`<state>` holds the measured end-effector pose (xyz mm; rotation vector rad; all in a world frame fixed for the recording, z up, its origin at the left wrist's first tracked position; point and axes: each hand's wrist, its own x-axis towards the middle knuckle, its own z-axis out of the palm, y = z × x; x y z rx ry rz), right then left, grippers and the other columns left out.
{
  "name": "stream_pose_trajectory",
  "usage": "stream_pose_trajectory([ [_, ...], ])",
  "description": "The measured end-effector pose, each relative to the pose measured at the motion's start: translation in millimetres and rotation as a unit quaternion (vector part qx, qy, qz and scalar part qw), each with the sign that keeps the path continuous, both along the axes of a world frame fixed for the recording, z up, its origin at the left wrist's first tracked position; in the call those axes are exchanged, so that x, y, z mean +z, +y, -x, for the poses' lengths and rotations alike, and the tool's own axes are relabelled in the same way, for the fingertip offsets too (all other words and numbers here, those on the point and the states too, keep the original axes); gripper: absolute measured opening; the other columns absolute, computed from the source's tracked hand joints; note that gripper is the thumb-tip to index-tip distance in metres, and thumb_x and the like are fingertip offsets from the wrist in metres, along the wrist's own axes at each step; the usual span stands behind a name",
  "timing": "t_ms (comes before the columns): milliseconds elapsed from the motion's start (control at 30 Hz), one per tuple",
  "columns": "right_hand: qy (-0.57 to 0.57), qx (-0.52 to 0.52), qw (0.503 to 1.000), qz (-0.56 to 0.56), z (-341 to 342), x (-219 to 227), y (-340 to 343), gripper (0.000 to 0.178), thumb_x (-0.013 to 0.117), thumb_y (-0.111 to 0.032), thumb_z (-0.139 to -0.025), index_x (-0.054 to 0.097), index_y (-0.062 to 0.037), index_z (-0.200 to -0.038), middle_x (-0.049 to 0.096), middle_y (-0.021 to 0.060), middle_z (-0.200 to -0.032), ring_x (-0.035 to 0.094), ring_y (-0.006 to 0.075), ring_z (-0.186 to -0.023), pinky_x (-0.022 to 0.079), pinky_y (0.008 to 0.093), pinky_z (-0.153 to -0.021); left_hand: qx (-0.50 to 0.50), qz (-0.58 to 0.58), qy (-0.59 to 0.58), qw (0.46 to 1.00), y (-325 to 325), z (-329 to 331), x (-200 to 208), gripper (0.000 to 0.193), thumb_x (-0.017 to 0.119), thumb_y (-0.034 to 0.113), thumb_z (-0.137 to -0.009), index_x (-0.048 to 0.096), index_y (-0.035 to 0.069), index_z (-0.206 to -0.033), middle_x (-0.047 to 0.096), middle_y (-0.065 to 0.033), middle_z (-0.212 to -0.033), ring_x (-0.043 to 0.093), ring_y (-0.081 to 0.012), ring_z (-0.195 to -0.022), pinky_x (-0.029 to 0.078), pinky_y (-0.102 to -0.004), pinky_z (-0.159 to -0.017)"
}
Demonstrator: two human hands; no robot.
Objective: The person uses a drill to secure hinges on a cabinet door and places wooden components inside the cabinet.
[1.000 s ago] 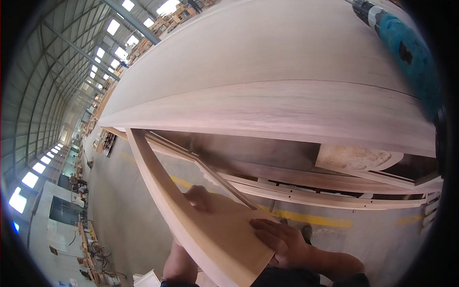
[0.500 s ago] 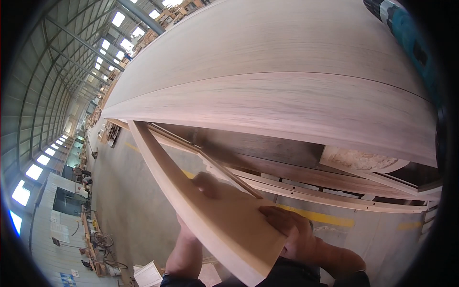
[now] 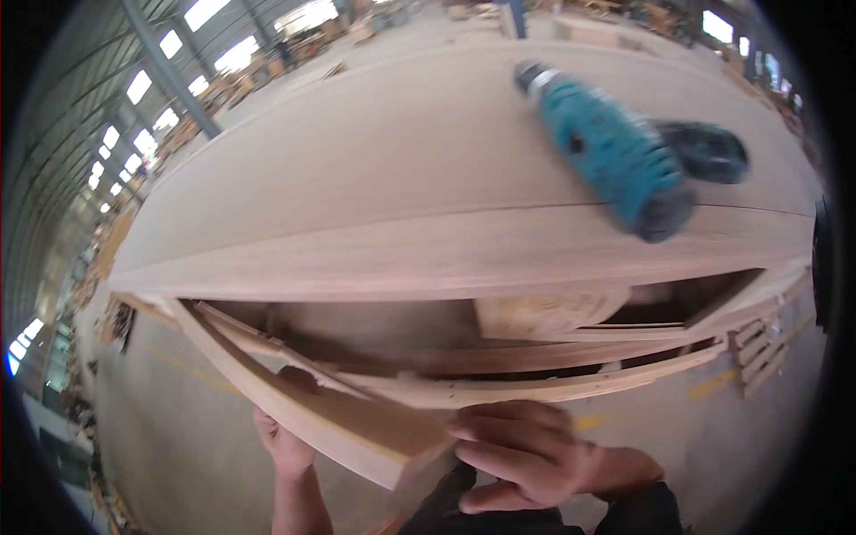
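A long, pale wooden board (image 3: 294, 415), thick and slightly curved, slants out from the front of a wooden cabinet or table with an open bay. Its far left end meets the frame under the top. My left hand (image 3: 290, 428) is closed around the board at its middle, thumb side showing above and the wrist below; some fingers are hidden behind it. Off the board's near right end, my right hand (image 3: 522, 450) has its fingers stretched and spread, the fingertips close to the end. Whether they touch it I cannot tell.
A teal and black cordless drill (image 3: 611, 147) lies on the broad wooden top (image 3: 357, 169). Inside the bay sits a carved pale panel (image 3: 544, 312). A curved wooden rail (image 3: 553, 385) runs below. At right, a slatted wooden piece (image 3: 762, 357) stands on the floor. Timber stacks fill the background.
The view has turned right, bringing the whole drill into sight. My right hand has come off the board's end and its fingers have opened; my left hand still grips the board.
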<state>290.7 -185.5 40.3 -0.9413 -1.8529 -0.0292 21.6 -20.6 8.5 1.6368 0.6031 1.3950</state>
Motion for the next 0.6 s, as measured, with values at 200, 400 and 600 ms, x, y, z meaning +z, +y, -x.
stream_pose_trajectory([
  [200,-0.164,-0.358,0.907,-0.151,-73,145,-10,0.049,0.059,0.003,-0.079,0.063,-0.0014,-0.128,0.066,0.0198,-0.124,0.061,0.0398,-0.119,0.049,0.044,-0.103,0.03,0.062,-0.024,0.997,0,16,-13,0.035,0.051,0.033,-0.11,0.061,0.006,-0.091,0.063,0.002,-0.083,0.053,-0.0062,-0.075,0.042,-0.0253,-0.065],
  [400,-0.242,-0.319,0.908,0.122,-166,155,15,0.08,0.07,0.013,-0.072,0.053,-0.0104,-0.147,0.062,0.02,-0.136,0.056,0.0372,-0.131,0.043,0.0425,-0.115,0.033,0.04,-0.046,0.998,-15,41,-18,0.046,0.045,0.039,-0.111,0.058,0.004,-0.083,0.059,0.0021,-0.075,0.051,-0.0076,-0.068,0.041,-0.0274,-0.058],
  [600,-0.184,-0.269,0.93,0.171,-152,152,49,0.091,0.082,0.005,-0.072,0.047,-0.0107,-0.153,0.061,0.0166,-0.129,0.059,0.0297,-0.123,0.046,0.0365,-0.109,0.119,0.08,-0.123,0.982,-49,130,-13,0.04,0.052,0.035,-0.108,0.055,0.007,-0.08,0.053,0.0019,-0.07,0.049,-0.0119,-0.062,0.04,-0.0291,-0.059],
])
